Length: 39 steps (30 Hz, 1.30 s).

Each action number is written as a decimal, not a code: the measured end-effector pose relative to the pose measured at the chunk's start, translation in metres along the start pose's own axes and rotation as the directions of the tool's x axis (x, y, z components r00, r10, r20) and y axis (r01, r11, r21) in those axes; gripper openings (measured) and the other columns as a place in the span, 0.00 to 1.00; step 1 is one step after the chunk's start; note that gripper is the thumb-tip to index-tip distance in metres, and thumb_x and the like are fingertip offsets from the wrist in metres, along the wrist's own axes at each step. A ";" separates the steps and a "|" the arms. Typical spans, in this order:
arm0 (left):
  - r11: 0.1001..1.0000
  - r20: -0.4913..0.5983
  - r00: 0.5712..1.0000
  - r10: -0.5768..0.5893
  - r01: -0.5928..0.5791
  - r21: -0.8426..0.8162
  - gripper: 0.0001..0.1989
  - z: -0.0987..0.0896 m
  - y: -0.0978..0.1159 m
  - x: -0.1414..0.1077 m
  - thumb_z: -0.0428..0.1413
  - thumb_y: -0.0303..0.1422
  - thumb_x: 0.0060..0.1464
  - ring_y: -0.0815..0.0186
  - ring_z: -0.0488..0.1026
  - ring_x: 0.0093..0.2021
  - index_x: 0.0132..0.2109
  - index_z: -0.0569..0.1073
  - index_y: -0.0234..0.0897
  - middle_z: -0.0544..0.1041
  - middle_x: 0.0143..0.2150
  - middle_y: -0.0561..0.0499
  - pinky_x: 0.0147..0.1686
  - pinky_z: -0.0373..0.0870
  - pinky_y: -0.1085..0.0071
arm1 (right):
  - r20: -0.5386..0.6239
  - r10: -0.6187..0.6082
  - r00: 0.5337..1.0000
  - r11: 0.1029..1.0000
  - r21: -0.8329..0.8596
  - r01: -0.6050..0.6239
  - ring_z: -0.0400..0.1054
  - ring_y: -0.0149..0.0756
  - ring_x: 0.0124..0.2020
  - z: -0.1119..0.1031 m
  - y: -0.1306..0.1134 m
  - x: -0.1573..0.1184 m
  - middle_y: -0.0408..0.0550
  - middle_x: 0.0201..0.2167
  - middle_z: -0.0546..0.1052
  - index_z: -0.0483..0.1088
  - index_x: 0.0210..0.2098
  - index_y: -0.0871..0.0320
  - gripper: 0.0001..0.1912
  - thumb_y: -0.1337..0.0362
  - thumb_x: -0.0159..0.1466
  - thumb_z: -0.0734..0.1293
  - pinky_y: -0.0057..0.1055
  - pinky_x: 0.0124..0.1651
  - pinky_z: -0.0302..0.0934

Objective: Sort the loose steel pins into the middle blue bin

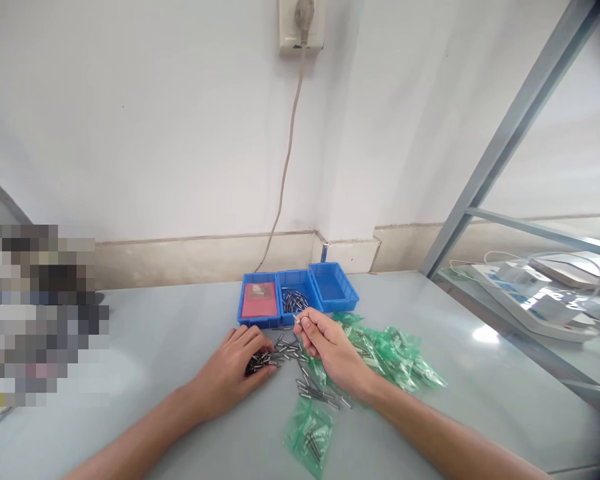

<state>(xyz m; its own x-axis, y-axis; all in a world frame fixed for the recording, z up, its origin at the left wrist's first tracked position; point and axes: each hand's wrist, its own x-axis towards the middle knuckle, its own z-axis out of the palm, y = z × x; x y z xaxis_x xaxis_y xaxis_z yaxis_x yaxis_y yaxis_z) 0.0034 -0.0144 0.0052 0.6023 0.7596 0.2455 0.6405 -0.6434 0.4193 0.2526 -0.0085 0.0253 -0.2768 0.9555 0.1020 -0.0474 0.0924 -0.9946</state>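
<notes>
My left hand (235,360) rests on the table, its thumb and fingers apart and curved loosely around a pile of small metal pins (261,361). Just right of it, more loose pins (310,390) are spread over the tabletop. My right hand (325,340) is closed in a pinch above them, in front of the blue bins. A short, bright tip of a metal pin (296,319) sticks out between its thumb and forefinger; the rest is hidden. Beneath and beside this hand lie green-tinted plastic bags (400,353) with pins inside. Another green bag (310,433) lies nearer me.
Three blue bins stand by the wall: the left bin (241,310) holds a red piece, the middle bin (295,277) holds pins, the right bin (333,287) shows a bare floor. A metal frame (510,133) rises at right. A power cord (290,133) hangs behind.
</notes>
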 end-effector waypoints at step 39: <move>1.000 0.009 1.000 -0.003 0.002 0.009 0.07 -0.002 0.003 -0.002 0.58 0.38 0.73 0.56 0.70 0.49 0.52 0.72 0.43 0.75 0.51 0.50 0.52 0.66 0.58 | -0.152 -0.065 0.986 0.992 -0.118 0.047 0.49 0.29 0.21 -0.004 0.000 0.005 0.34 0.24 0.56 0.59 0.31 0.51 0.25 0.40 0.74 0.64 0.28 0.23 0.51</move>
<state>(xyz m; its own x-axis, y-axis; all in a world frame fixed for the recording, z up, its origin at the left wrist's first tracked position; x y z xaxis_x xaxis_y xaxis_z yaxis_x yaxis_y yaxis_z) 0.0032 -0.0175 0.0071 0.6049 0.7603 0.2366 0.6460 -0.6423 0.4124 0.2549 -0.0029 0.0253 -0.1239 0.9790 0.1619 0.0529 0.1695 -0.9841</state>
